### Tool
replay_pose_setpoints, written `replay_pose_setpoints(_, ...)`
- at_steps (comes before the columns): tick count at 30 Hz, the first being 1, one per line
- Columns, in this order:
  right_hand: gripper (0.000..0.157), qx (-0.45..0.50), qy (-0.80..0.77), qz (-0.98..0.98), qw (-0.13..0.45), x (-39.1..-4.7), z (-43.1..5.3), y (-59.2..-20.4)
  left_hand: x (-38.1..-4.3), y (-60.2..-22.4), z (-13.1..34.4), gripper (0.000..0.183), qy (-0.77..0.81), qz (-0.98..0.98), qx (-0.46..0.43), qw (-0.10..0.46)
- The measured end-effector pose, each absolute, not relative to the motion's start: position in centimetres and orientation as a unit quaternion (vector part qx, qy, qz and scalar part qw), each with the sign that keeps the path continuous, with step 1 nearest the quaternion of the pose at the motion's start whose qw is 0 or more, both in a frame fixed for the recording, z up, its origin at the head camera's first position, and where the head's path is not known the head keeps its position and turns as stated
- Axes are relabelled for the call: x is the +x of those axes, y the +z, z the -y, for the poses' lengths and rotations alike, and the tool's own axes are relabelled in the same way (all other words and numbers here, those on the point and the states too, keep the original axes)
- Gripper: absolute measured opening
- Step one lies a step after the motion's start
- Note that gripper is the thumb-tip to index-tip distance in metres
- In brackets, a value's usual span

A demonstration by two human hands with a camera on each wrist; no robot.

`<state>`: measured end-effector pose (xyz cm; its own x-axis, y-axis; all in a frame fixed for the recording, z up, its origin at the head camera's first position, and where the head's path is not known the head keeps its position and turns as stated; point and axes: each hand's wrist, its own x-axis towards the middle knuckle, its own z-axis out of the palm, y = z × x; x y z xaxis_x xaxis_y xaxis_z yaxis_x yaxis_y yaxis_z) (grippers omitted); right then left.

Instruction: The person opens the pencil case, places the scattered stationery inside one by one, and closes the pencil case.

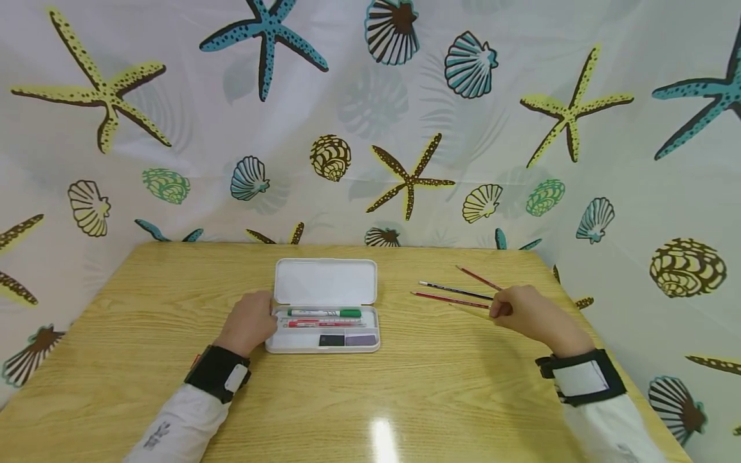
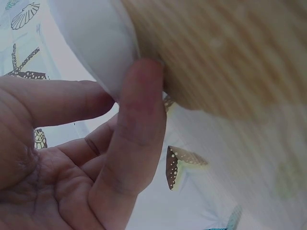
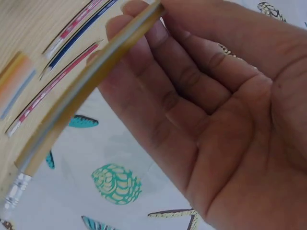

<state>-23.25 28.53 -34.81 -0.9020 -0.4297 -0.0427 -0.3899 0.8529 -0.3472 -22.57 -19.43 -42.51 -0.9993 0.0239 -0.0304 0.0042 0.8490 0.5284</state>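
Note:
My left hand [image 1: 246, 321] grips the left edge of an open white pencil case [image 1: 292, 341]; up close, thumb and finger pinch its rim [image 2: 103, 43]. Inside lie a green-capped marker [image 1: 324, 313], red-and-clear pens [image 1: 318, 324], a black block [image 1: 332, 341] and a purple-grey block [image 1: 360, 341]. To the right, my right hand [image 1: 529, 316] pinches a yellow pencil [image 3: 81, 91] near one end, its metal-banded end pointing away from the fingers. Beside that hand, two red pencils [image 1: 442, 298] and a dark pencil [image 1: 454, 289] lie on the table.
The case's hinged lid [image 1: 325, 281] lies back toward the far side. A wooden table [image 1: 347, 392] spreads beneath everything, its far edge meeting a cloth backdrop [image 1: 347, 212] printed with starfish and shells.

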Motion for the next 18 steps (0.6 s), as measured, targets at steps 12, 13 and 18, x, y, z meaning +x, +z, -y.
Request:
replay_pose_setpoints(12, 0.010, -0.240, -0.143, -0.959, 0.042, -23.6, -24.0, -34.5, -22.4, -42.4, 19.3, 0.006, 0.276, -0.961, 0.016, 0.013)
replay_pose_setpoints(13, 0.010, -0.239, -0.139, -0.960, 0.040, -23.7, -23.7, -34.5, -22.4, -42.4, 19.3, 0.005, 0.276, -0.961, 0.015, 0.014)
replay_pose_setpoints(18, 0.009, -0.243, -0.127, -0.961, 0.043, -23.9, -22.1, -34.1, -22.3, -42.3, 19.3, 0.006, 0.278, -0.961, 0.013, 0.015)
